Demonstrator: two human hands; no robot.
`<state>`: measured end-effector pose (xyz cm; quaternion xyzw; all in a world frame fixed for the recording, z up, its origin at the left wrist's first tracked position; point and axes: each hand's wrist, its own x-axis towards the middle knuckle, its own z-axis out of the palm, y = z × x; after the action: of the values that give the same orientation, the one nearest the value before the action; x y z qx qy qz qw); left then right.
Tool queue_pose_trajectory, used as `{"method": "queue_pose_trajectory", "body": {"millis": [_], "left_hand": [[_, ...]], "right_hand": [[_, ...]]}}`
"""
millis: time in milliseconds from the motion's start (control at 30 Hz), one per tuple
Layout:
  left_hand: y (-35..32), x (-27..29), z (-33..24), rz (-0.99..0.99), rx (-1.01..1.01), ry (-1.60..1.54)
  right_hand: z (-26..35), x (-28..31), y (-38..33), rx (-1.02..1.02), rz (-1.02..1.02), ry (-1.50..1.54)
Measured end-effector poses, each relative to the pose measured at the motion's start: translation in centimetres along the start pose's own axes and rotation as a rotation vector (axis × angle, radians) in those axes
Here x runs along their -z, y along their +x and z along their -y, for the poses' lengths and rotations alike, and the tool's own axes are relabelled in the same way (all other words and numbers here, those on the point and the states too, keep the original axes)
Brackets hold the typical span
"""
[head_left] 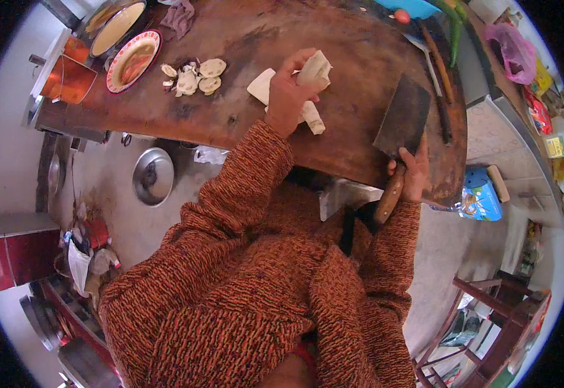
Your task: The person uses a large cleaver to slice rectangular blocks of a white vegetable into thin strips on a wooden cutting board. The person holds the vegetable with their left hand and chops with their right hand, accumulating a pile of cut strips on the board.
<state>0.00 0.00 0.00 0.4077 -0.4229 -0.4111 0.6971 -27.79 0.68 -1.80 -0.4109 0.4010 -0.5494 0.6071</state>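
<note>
My left hand (286, 97) is closed around a pale, whitish chunk of food (315, 70), its kind unclear, above the wooden table. Beneath that hand lie another pale block (260, 86) and a narrow pale strip (312, 119). Near the table's front edge at the right, my right hand (414, 173) grips a cleaver (403, 118) where handle and blade meet. Its broad dark blade points away from me over the table, while the wooden handle sticks out toward me past the edge. Several pale round slices (195, 79) with darker bits lie left of my left hand.
A red-rimmed plate (134, 61) and an orange container (70, 79) stand at the far left. Long sticks or utensils (438, 68) lie right of the cleaver, near green vegetables (455, 32). A metal basin (153, 176) sits on the floor; a wooden chair (489, 323) stands lower right.
</note>
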Motion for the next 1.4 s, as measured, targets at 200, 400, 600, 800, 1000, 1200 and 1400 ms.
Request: {"method": "queue_pose_trajectory", "body": {"millis": [200, 400, 600, 800, 1000, 1200, 1400], "left_hand": [[0.0, 2.0, -0.7, 0.008, 0.025, -0.214], [-2.6, -0.8, -3.0, 0.038, 0.269, -0.135], [-6.4, -2.9, 0.8, 0.143, 0.105, 0.051], [-8.1, -3.7, 3.8, 0.17, -0.027, 0.379], [-8.8, -4.0, 4.8, 0.18, -0.166, 0.63], [-8.9, -4.1, 5.0, 0.173, -0.176, 0.607], [-8.9, -4.4, 5.9, 0.152, -0.234, 0.641]], "right_hand": [[-0.6, -0.3, -0.2, 0.014, 0.017, -0.005], [0.0, 0.2, 0.0, 0.006, 0.043, -0.039], [-0.5, 0.7, 0.4, 0.012, 0.043, -0.012], [0.2, -0.3, -0.1, 0.029, 0.062, 0.034], [0.4, -0.1, -0.1, -0.008, 0.053, -0.067], [3.0, -1.3, -1.2, -0.019, 0.043, -0.275], [5.2, -1.4, -2.7, 0.255, 0.164, -0.814]]}}
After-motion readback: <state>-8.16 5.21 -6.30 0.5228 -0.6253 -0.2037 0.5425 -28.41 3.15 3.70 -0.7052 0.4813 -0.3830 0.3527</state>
